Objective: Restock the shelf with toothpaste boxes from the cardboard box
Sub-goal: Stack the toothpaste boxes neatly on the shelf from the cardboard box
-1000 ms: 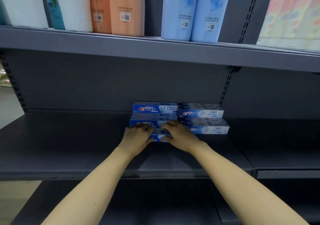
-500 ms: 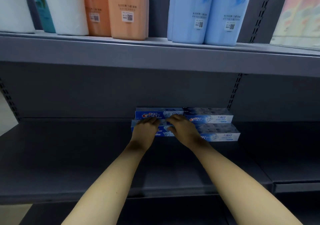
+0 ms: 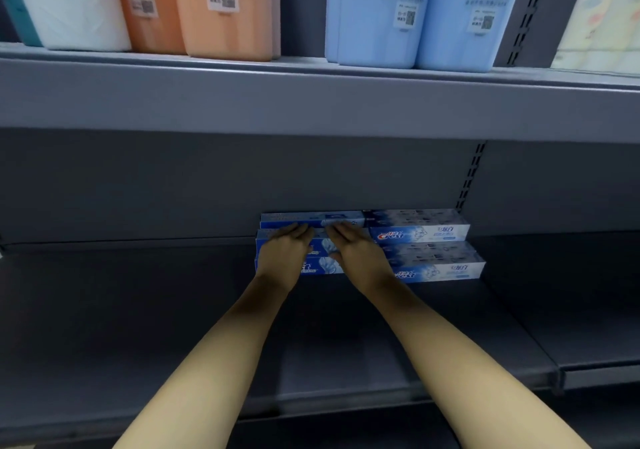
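A dark grey shelf fills the lower half of the view, its back panel rising to a lighter grey upper shelf that runs across the whole width. On that upper shelf stand tall wrapped packs: a white pack at far left, two orange packs beside it, two pale blue packs right of centre, and a pastel patterned pack at the right edge. At the far edge of the dark shelf, against the back panel and just left of a slotted upright, lie the toothpaste boxes, blue and white, stacked lengthwise in two side-by-side piles that touch each other. The right pile shows two boxes stepped one above the other; the left pile is partly covered by the hands, so its count cannot be told. Both bare forearms reach in from the near edge. The left hand lies flat on the left pile, fingers straight and together, tips on the upper box. The right hand rests beside it, close but apart, fingers likewise extended and pressing the boxes where the two piles meet.
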